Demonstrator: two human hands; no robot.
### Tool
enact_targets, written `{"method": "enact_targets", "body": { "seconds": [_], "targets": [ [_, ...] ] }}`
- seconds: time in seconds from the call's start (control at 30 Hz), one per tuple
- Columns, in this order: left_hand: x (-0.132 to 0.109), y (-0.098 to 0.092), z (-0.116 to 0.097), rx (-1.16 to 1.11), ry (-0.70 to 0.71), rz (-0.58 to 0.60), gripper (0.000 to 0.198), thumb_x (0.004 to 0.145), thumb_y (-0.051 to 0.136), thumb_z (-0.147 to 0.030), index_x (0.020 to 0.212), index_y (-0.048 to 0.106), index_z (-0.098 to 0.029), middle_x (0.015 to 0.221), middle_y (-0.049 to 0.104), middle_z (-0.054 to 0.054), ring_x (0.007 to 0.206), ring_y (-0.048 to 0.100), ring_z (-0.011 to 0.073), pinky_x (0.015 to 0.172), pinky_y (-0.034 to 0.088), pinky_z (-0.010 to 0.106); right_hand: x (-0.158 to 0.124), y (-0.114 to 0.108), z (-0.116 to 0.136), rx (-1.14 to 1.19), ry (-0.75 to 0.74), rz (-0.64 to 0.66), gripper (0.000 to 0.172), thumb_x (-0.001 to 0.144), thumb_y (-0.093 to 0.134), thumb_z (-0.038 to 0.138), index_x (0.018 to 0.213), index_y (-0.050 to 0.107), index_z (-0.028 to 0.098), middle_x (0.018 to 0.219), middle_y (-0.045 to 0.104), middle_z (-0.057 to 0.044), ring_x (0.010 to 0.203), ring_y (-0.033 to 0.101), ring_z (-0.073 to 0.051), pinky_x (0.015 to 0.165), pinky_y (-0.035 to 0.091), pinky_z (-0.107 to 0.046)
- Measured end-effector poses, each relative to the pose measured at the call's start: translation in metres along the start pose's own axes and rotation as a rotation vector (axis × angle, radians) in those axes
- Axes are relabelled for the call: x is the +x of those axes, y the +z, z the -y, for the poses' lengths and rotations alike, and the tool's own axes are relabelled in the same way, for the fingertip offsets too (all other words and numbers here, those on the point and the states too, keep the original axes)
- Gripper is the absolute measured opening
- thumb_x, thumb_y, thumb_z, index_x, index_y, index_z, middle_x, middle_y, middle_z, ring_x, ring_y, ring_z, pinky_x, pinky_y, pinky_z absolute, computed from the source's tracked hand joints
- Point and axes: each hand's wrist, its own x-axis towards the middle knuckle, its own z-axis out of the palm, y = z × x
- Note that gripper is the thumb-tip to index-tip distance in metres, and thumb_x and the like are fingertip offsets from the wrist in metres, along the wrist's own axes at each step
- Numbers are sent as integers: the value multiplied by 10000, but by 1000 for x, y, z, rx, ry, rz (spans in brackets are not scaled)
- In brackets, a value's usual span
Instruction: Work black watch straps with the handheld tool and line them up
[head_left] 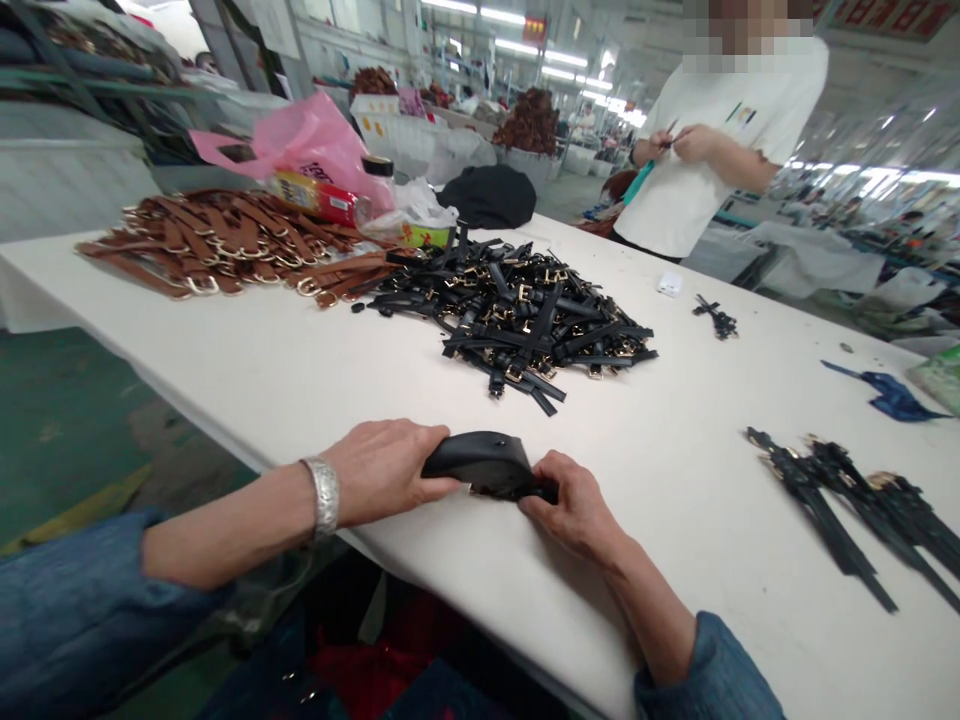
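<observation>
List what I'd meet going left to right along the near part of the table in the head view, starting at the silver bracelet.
Silver bracelet → left hand → black curved object → right hand → bundles of black straps.

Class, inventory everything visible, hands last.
Table: one, white, foreground
Curved object: one, black, front centre
Black straps: pile, black, centre
Brown straps: pile, brown, left
Strap bundles: several, black, right
Blue cloth: one, blue, right
Pink bag: one, pink, back left
Red container: one, red, beside bag
Rounded item: one, black, table back
Person: one, white shirt, far side
Background clutter: uncounted, mixed, blurred
Left hand: one, blue sleeve, holding curved object
Right hand: one, blue sleeve, on black piece
</observation>
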Motion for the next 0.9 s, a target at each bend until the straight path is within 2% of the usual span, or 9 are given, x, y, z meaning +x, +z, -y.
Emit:
{"method": "enact_targets", "body": {
  "seconds": [0.1,0.23,0.3,0.4,0.5,0.6,0.73,0.9],
  "targets": [
    [-2,-9,22,-6,-42,-21,422,924,581,-603,1076,759,-252,929,835,143,886,795,370,756,509,420,-8,7,0,14,-77,-63,227,755,776,18,819,739,232,833,695,5,797,659,-199,746,487,-309],
    [-19,-15,51,-61,-87,-13,497,887,520,-686,1042,739,-267,878,807,140,830,771,372,754,483,447,-32,18,0,-81,-335,-243,242,837,734,0,852,751,240,841,709,-31,809,660,-217,707,481,-315],
    [-28,-12,57,-90,-75,34,517,869,525,-712,1045,743,-277,904,821,145,868,780,379,793,495,467,-43,20,-1,-87,-442,-278,225,919,705,28,899,771,242,863,722,-46,806,657,-215,691,488,-317],
    [-38,0,55,-106,-28,119,530,858,551,-727,1080,769,-297,940,844,149,912,790,387,813,513,482,-53,18,-4,-18,-514,-265,198,1006,683,91,988,808,244,903,746,-61,815,672,-213,692,526,-319],
    [-43,12,51,-115,11,137,524,874,564,-727,1110,789,-318,919,850,136,868,793,376,777,513,478,-53,15,-6,61,-487,-225,175,996,713,118,1024,824,251,942,772,-64,850,711,-218,729,569,-327],
    [-45,16,46,-81,67,119,470,919,565,-688,1113,787,-322,924,860,124,840,792,356,742,498,464,-52,11,-6,153,-410,-191,177,941,717,100,976,803,249,953,784,-59,872,738,-217,765,588,-327],
    [-40,8,29,-7,112,100,359,961,591,-592,1091,768,-308,918,861,110,832,792,343,719,487,448,-51,6,-2,194,-280,-136,185,831,723,68,876,714,247,874,749,-26,827,714,-206,760,561,-313],
    [-23,-1,-5,6,103,87,269,940,655,-529,990,726,-275,842,818,97,793,783,341,691,477,416,-48,4,1,214,-127,-106,222,750,726,78,862,636,248,841,685,16,747,631,-169,714,507,-285]
  ]
}}
